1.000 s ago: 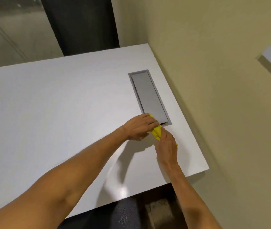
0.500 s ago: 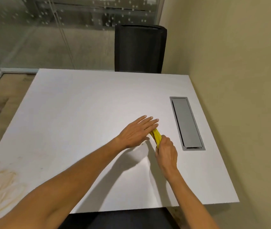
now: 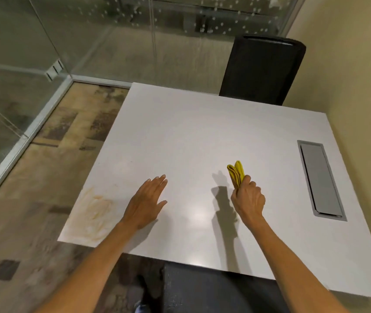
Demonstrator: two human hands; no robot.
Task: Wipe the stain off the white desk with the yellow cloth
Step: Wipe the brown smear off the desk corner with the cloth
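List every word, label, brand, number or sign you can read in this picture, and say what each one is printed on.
None: no readable text appears anywhere.
The white desk, yellow cloth, grey cable hatch and black chair are all unmarked.
The white dots on the glass wall are a pattern, not writing.

Nothing readable anywhere here, honestly. No labels, brands, numbers or signs show up on any surface in view; it's all plain and unmarked.

I am viewing a beige wall (image 3: 349,75) running along the right, glass partitions (image 3: 89,30) standing far and left, a black chair (image 3: 261,68) sitting far, and patterned flooring (image 3: 33,177) lying left.
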